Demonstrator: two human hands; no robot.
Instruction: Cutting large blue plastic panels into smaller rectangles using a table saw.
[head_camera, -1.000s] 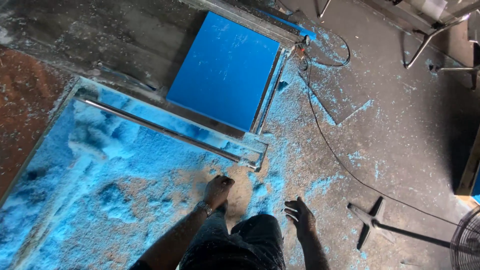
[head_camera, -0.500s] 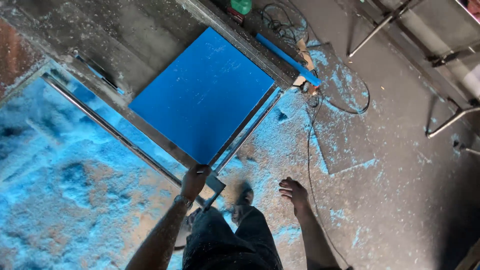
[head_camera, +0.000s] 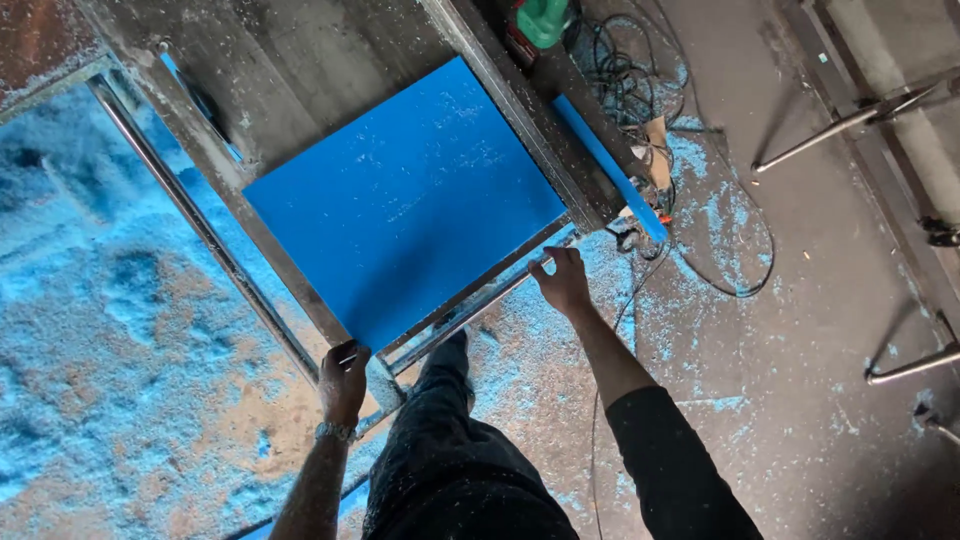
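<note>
A blue rectangular board lies flat on a dusty metal saw table. My left hand grips the table's near corner, by the board's lower corner. My right hand rests on the metal rail along the board's near edge, fingers curled over it. A narrow blue strip lies on the far side of a metal fence, to the right of the board.
Blue and tan sawdust covers the floor at left. Black cables loop over the floor at right. A green object sits at the top. Metal tube legs stand at far right. My dark-trousered legs are below.
The view has moved closer over the board. My left hand shifted to the table's corner and my right hand rose from beside my leg onto the rail.
</note>
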